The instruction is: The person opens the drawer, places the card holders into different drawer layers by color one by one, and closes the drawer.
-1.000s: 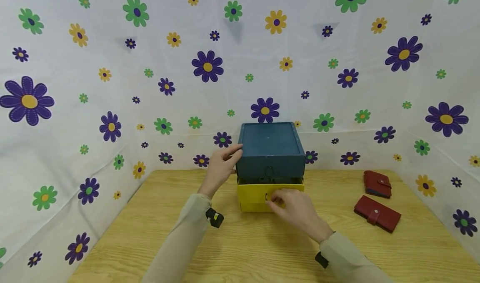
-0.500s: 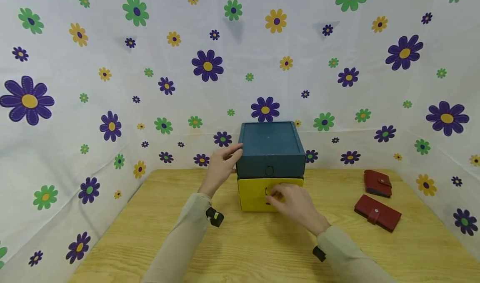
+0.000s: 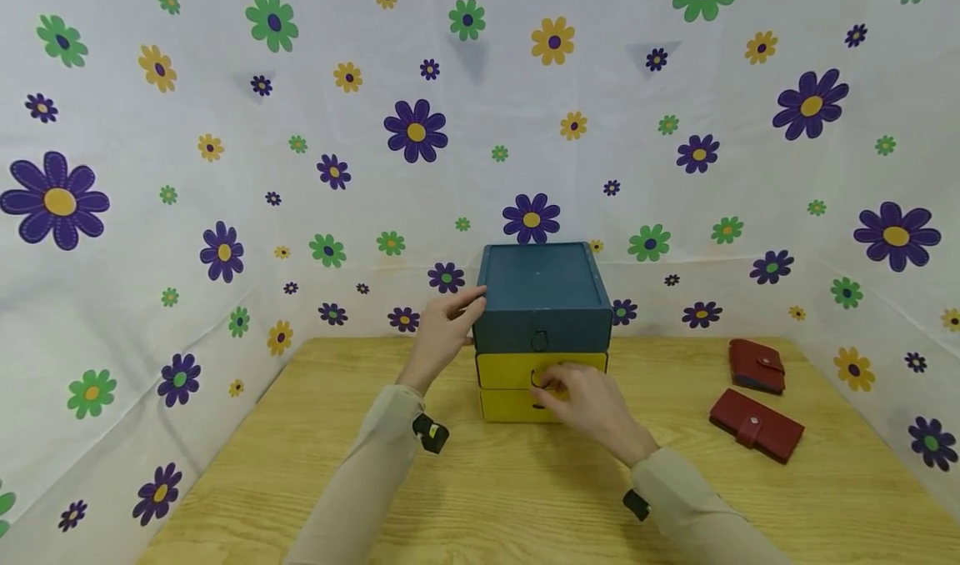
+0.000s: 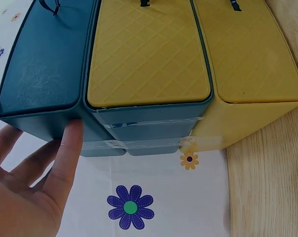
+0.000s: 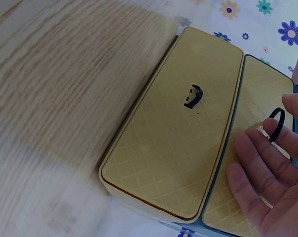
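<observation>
A small chest of drawers [image 3: 542,277] stands at the back of the table, with a blue top drawer [image 3: 502,330] and two yellow drawers below. The middle drawer [image 4: 149,54] has its front flush with the blue frame. My right hand [image 3: 592,407] is at this front, its index finger hooked in the black pull loop [image 5: 281,123]. Under it, the bottom drawer [image 5: 164,133] is also pushed in, its own black loop [image 5: 194,97] free. My left hand [image 3: 438,336] rests with extended fingers against the chest's left side, near the top.
Two red wallets lie at the table's right: a snapped wallet [image 3: 753,365] behind and a longer wallet [image 3: 756,425] in front. A white flowered cloth [image 3: 337,215] hangs behind and at both sides of the wooden table [image 3: 465,490].
The yellow middle drawer, pulled out a second ago with a dark gap above it, has slid back into the chest, pushed by my right hand. My left hand has stayed in place.
</observation>
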The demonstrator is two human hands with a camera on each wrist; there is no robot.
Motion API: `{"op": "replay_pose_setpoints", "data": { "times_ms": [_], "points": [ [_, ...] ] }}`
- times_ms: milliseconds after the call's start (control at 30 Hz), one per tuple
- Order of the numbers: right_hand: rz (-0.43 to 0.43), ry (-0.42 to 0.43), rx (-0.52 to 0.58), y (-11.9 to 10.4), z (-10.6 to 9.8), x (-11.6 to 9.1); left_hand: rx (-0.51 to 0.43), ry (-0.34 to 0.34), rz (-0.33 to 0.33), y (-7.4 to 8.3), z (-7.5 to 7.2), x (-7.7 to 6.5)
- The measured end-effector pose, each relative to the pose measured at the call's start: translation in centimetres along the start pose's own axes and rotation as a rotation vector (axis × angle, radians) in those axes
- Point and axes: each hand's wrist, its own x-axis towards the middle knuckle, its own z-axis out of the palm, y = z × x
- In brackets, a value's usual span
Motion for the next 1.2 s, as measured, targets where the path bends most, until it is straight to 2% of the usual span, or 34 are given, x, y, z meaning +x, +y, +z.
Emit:
{"op": "replay_pose_setpoints", "data": {
  "times_ms": [467,667,767,900,1200],
  "points": [
    [0.007,-0.018,0.035,0.1,0.1,-0.1,0.002,0.007,0.009,-0.2,0.0,-0.1],
    [-0.040,-0.011,0.043,0.3,0.2,-0.7,0.001,0.011,0.001,-0.1,0.0,-0.3],
    [-0.054,-0.013,0.065,0.5,0.1,-0.9,-0.006,0.014,-0.002,-0.1,0.0,-0.4],
    [-0.032,-0.023,0.112,1.0,-0.1,-1.3,-0.013,0.007,-0.002,-0.1,0.0,-0.4],
    [-0.042,0.037,0.116,2.1,-0.4,-2.0,-0.003,0.011,0.005,0.1,0.1,-0.1]
  ]
}}
